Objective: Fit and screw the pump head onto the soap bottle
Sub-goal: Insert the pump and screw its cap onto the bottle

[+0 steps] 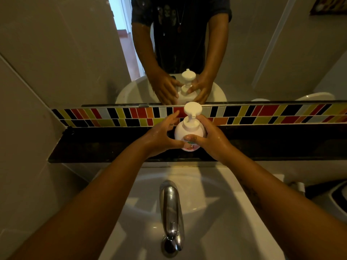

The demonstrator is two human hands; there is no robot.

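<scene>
Shelf (pixel 105 147): dark, below tile strip (pixel 262 113) and mirror (pixel 65 53).
Bottle (pixel 185 135): upright, pump head (pixel 192 109) on.
Left hand (pixel 159 136), right hand (pixel 210 141): fingers wrapped around bottle.

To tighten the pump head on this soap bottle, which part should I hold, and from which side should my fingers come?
Grip the round collar at the base of the pump head, probably from the sides, fingertips around it; the flat top disc likely just spins or presses down. The right hand already clasps the soap bottle standing upright on the dark ledge, so the left hand is nearest to turn the collar.
</scene>
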